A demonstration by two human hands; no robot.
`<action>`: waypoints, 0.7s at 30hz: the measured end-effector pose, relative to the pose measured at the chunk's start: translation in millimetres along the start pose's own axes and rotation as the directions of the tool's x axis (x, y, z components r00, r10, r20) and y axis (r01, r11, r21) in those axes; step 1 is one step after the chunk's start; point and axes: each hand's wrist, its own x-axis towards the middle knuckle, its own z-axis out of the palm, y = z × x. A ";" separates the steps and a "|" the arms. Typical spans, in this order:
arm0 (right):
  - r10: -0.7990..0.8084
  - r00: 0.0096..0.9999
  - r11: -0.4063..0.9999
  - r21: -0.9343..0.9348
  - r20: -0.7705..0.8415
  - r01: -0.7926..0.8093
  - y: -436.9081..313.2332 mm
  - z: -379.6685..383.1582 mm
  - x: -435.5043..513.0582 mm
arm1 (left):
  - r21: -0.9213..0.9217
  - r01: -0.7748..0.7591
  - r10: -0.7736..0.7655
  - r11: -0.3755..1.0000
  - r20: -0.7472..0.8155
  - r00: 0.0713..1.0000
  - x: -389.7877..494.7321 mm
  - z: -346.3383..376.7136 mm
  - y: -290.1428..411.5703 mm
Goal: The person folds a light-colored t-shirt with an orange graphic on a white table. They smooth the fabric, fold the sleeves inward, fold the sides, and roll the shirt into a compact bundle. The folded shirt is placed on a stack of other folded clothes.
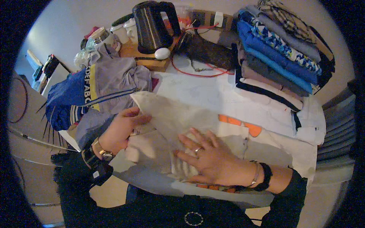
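A light cream garment [182, 114] with orange patches lies across the white table before me, partly folded and rumpled near its left end. My left hand [125, 128], with a gold watch at the wrist, holds the garment's left edge between thumb and fingers. My right hand [211, 159], wearing a ring and bracelets, rests flat with spread fingers on the fabric, right of the left hand. Both hands look slightly blurred. Orange patches [239, 124] show on the garment beyond the right hand, and more orange shows at the near table edge.
Folded clothes [279, 57] stand in a tall stack at the back right. A blue and grey garment [99, 91] lies in a heap at left. Behind are a black electric kettle [151, 28], a wooden box [156, 64], a white oval object [162, 53] and a red cable [194, 74].
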 end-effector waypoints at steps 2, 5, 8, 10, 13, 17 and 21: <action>-0.010 1.000 1.000 0.017 -0.010 0.010 -5.2 4.4 18.7 | -0.031 -0.017 0.016 0.999 -0.028 0.999 -5.1 -4.5 13.2; -0.047 0.997 0.998 -0.050 -0.058 0.044 -13.2 12.0 50.4 | -0.059 -0.046 0.044 0.997 -0.026 0.999 -18.3 -9.7 31.6; -0.074 0.996 0.997 -0.014 -0.058 0.073 -13.9 13.0 68.3 | 0.003 -0.064 0.064 0.998 -0.078 0.995 -25.2 -10.1 37.4; -0.068 0.989 0.980 0.175 -0.129 0.090 -7.0 8.1 71.5 | 0.015 -0.128 0.129 0.992 -0.042 0.991 -26.2 -7.0 35.6; 0.160 0.974 0.728 0.685 -0.163 -0.004 4.2 -4.2 55.8 | 0.190 -0.204 0.196 0.960 0.061 0.979 -25.9 3.1 36.2; 0.428 0.895 -0.123 0.989 0.125 -0.079 4.5 -12.3 16.2 | 0.189 -0.207 0.158 0.960 0.245 0.957 -26.2 49.5 23.9; 0.543 0.812 -0.443 0.895 0.215 0.059 -0.6 -6.2 -8.6 | 0.121 -0.278 0.168 0.953 0.553 0.816 -18.8 78.9 15.5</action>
